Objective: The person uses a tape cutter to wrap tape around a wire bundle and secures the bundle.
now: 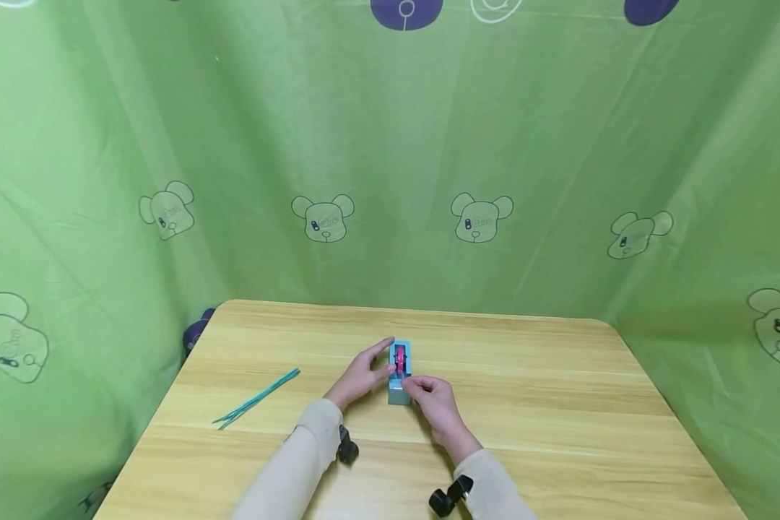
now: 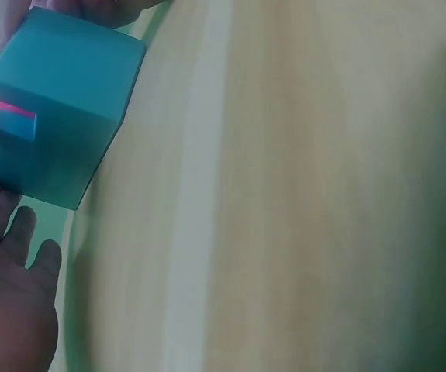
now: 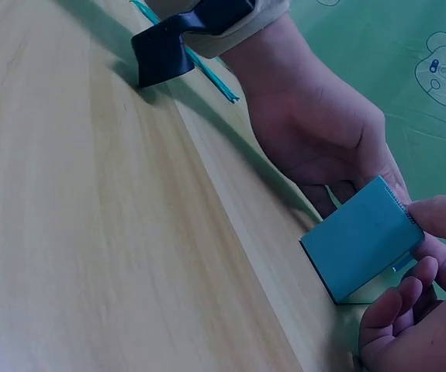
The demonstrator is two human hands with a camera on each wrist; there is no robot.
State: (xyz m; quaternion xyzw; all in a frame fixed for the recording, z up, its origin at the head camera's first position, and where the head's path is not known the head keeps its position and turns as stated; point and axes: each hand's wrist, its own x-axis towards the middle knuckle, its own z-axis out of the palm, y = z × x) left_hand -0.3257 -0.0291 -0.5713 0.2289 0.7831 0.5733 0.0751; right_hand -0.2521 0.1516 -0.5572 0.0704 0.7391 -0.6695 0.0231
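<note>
A light-blue tape dispenser (image 1: 399,394) with a pink reel (image 1: 400,355) stands lengthwise on the table. My left hand (image 1: 360,375) lies along its left side, index finger stretched towards the far end and thumb touching beside the reel. In the left wrist view, the fingers of that left hand (image 2: 13,287) are loosely spread against the dispenser (image 2: 67,66). At the near end, my right hand (image 1: 437,404) pinches the tape with thumb and forefinger by the cutting edge. In the right wrist view the toothed edge (image 3: 399,203) shows under a right fingertip; the tape itself is barely visible.
Several thin teal strips (image 1: 257,399) lie together on the wooden table (image 1: 546,419), left of the left hand. Green patterned cloth (image 1: 403,144) hangs behind and on both sides of the table. A black camera mount (image 1: 451,495) sits on the right wrist.
</note>
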